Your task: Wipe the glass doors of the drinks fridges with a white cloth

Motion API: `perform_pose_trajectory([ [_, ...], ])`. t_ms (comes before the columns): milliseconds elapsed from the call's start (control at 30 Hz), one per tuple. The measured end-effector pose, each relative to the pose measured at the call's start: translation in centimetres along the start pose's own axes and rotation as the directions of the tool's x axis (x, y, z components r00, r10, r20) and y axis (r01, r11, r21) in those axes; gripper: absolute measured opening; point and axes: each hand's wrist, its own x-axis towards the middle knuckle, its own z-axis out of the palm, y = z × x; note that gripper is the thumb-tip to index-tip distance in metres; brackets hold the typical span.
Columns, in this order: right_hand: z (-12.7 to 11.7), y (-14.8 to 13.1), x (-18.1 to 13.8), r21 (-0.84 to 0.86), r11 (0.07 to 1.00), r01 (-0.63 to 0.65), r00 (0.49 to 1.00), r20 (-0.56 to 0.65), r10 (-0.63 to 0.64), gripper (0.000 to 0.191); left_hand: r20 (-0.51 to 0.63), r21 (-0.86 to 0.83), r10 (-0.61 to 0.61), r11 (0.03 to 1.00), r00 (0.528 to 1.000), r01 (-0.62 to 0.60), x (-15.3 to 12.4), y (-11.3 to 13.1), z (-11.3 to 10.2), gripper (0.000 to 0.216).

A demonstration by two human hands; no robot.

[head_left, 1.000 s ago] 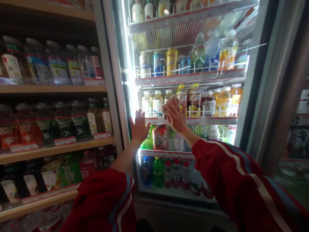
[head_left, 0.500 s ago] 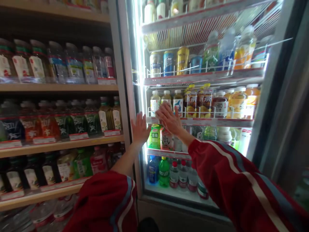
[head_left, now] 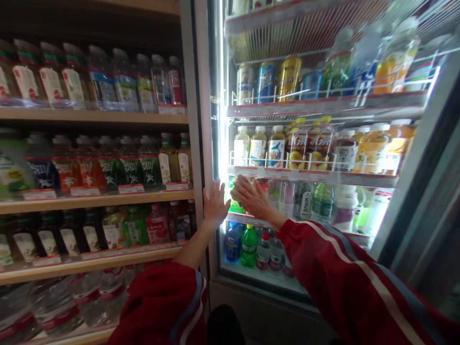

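Note:
My left hand is raised with its fingers spread, palm toward the left edge of the glass fridge door. To its right, my right hand is before the door, fingers close together and thumb apart. A pale, crumpled patch that looks like a cloth shows at its fingertips; its outline is blurred. Behind the right hand stand green-labelled drinks, partly covered by it. Above it is a shelf rail with white-capped bottles behind it. Both arms wear red sleeves.
Wooden shelves of bottled drinks fill the left side. A metal post separates them from the lit fridge. Inside are cans, juice bottles and, at the bottom, a green bottle. A dark frame borders the right.
My right hand has slid down the door from bottle height to below the shelf rail. The left hand stays near the door edge. The view has shifted slightly left and down.

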Motion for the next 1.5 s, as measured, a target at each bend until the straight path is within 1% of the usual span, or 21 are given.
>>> perform_pose_trajectory([
  [67, -0.1, 0.0, 0.0, 0.014, 1.0, -0.017, 1.0, 0.002, 0.016, 0.044, 0.02, 0.009, -0.006, 1.0, 1.0, 0.005, -1.0, 0.0, 0.1, 0.058],
  [167, -0.3, 0.5, 0.9, 0.016, 0.994, -0.107, 0.994, -0.004, 0.107, 0.046, 0.041, 0.02, -0.025, 1.0, 0.999, 0.024, -2.2, 0.0, 0.2, 0.059],
  [233, -0.1, 0.4, 1.5, 0.025, 0.991, -0.134, 0.991, 0.0, 0.134, 0.047, 0.047, 0.023, -0.042, 0.999, 0.998, 0.041, -3.0, 0.0, 0.2, 0.059],
  [333, 0.8, -0.9, 1.5, 0.054, 0.995, -0.086, 0.996, 0.02, 0.085, 0.045, 0.049, 0.022, -0.073, 0.997, 0.996, 0.072, -4.1, -0.1, 0.0, 0.06],
  [433, 2.2, -3.3, 0.5, 0.074, 0.997, 0.008, 0.999, 0.036, -0.011, 0.039, 0.058, 0.032, -0.108, 0.994, 0.992, 0.107, -5.3, -0.6, -0.3, 0.059],
  [500, 3.2, -4.5, -0.1, 0.079, 0.994, 0.078, 0.996, 0.034, -0.08, 0.035, 0.062, 0.043, -0.122, 0.992, 0.991, 0.12, -5.8, -1.1, -0.7, 0.059],
  [567, 3.9, -5.0, 0.0, 0.074, 0.991, 0.113, 0.993, 0.013, -0.114, 0.033, 0.063, 0.057, -0.13, 0.99, 0.99, 0.126, -6.1, -1.5, -1.0, 0.057],
  [633, 4.3, -4.7, 0.9, 0.063, 0.994, 0.086, 0.996, -0.02, -0.085, 0.035, 0.062, 0.072, -0.136, 0.989, 0.989, 0.132, -6.1, -1.8, -1.3, 0.056],
  [700, 4.5, -4.2, 2.1, 0.062, 0.998, 0.024, 0.999, -0.045, -0.021, 0.04, 0.062, 0.083, -0.135, 0.988, 0.989, 0.129, -6.1, -1.8, -1.6, 0.056],
  [767, 4.6, -4.0, 2.9, 0.072, 0.997, -0.015, 0.999, -0.042, 0.018, 0.043, 0.068, 0.089, -0.127, 0.989, 0.99, 0.121, -6.2, -1.7, -1.6, 0.057],
  [800, 4.7, -4.2, 2.9, 0.075, 0.997, -0.013, 0.999, -0.034, 0.016, 0.043, 0.072, 0.091, -0.124, 0.989, 0.99, 0.117, -6.4, -1.6, -1.6, 0.058],
  [867, 5.0, -4.9, 2.0, 0.071, 0.997, 0.03, 0.999, -0.017, -0.029, 0.04, 0.08, 0.093, -0.115, 0.99, 0.99, 0.107, -6.7, -1.4, -1.4, 0.059],
  [967, 5.3, -6.5, -1.0, 0.061, 0.989, 0.132, 0.991, 0.0, -0.133, 0.033, 0.08, 0.097, -0.101, 0.991, 0.992, 0.093, -7.3, -1.1, -1.2, 0.059],
  [1033, 5.0, -6.8, -3.0, 0.063, 0.984, 0.169, 0.985, 0.018, -0.171, 0.031, 0.081, 0.099, -0.09, 0.992, 0.993, 0.082, -7.5, -0.7, -1.1, 0.06],
  [1100, 4.1, -6.1, -4.0, 0.052, 0.988, 0.145, 0.989, 0.031, -0.146, 0.031, 0.086, 0.093, -0.077, 0.993, 0.993, 0.069, -7.5, -0.1, -1.0, 0.061],
  [1200, 2.2, -3.7, -4.0, -0.006, 1.0, 0.002, 1.0, 0.012, -0.001, 0.037, 0.1, 0.074, -0.059, 0.996, 0.993, 0.051, -7.2, 1.5, -1.0, 0.062],
  [1267, 1.0, -2.0, -3.8, -0.028, 0.995, -0.098, 0.995, -0.004, 0.098, 0.042, 0.112, 0.058, -0.049, 0.997, 0.993, 0.043, -7.0, 2.7, -0.9, 0.063],
  [1300, 0.6, -1.3, -3.9, -0.033, 0.991, -0.127, 0.992, -0.007, 0.127, 0.043, 0.116, 0.05, -0.043, 0.998, 0.992, 0.038, -6.8, 3.4, -0.8, 0.063],
  [1367, -0.1, -0.7, -4.7, -0.049, 0.99, -0.131, 0.991, -0.01, 0.131, 0.043, 0.118, 0.035, -0.027, 0.999, 0.993, 0.023, -6.6, 4.6, -0.7, 0.063],
  [1500, -0.7, -1.3, -8.0, -0.084, 0.994, -0.068, 0.998, -0.01, 0.067, 0.038, 0.12, 0.014, 0.026, 1.0, 0.992, -0.027, -6.5, 6.7, -0.5, 0.063],
])
